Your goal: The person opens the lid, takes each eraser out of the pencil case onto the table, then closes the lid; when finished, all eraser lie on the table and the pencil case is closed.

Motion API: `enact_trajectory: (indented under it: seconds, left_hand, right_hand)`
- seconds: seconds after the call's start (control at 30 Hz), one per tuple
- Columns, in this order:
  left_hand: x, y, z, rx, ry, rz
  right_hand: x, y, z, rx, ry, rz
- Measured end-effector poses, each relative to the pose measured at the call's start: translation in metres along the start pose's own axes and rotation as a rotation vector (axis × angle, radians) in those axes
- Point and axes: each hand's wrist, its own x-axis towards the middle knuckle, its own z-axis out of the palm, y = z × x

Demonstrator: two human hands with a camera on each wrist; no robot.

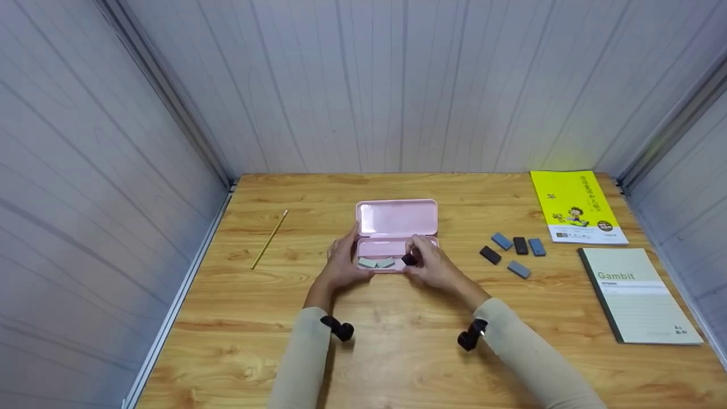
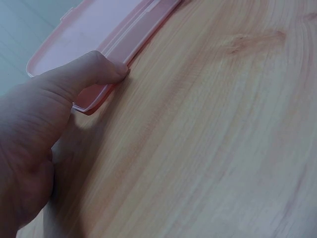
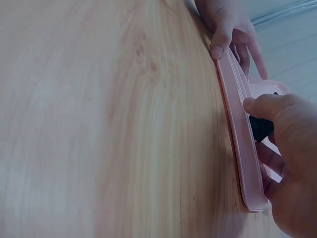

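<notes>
Two beige sleeves come up from the lower edge of the head view, and at their ends we see our hands working in the middle of the frame on a wooden table (image 1: 397, 341). Our left hand (image 1: 342, 264) holds the left end of a pink case (image 1: 396, 234); in the left wrist view its thumb (image 2: 94, 69) presses against the near rim of the case (image 2: 106, 34), and the fingers curl around the end. Our right hand (image 1: 434, 267) pinches a small black eraser (image 1: 409, 259) between thumb and fingers, just over the right part of the lower tray. In the right wrist view the black eraser (image 3: 261, 128) shows behind the pink rim (image 3: 242, 134), right beside our thumb (image 3: 267, 105).

We see the case standing open, its lid lying flat toward the back of the table. Two grey erasers (image 1: 376, 263) lie already inside the tray, on its left part, side by side.

To the right of the case, in the middle right of the frame, five more erasers (image 1: 514, 253) lie in a loose group on the wood, some blue-grey and some black. Further right lies a yellow book (image 1: 576, 205) in the upper right, and below it a pale green notebook (image 1: 639, 295) with the word Gambit. On the left side of the table a yellow pencil (image 1: 270, 239) lies alone, well apart from the case.
</notes>
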Motion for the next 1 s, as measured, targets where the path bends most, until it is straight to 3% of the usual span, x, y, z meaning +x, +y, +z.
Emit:
enact_trajectory:
  seconds: [0.3, 0.57, 1.0]
  left_hand:
    - [0.001, -0.001, 0.002, 0.005, 0.010, 0.016]
    - [-0.001, 0.000, 0.001, -0.003, 0.015, 0.023]
    - [-0.001, 0.003, 0.000, 0.037, -0.001, -0.012]
  right_hand:
    - [-0.001, 0.000, 0.000, 0.010, 0.040, -0.016]
    - [0.000, -0.007, -0.005, 0.116, 0.041, -0.034]
    - [-0.011, -0.013, -0.013, 0.067, -0.013, -0.027]
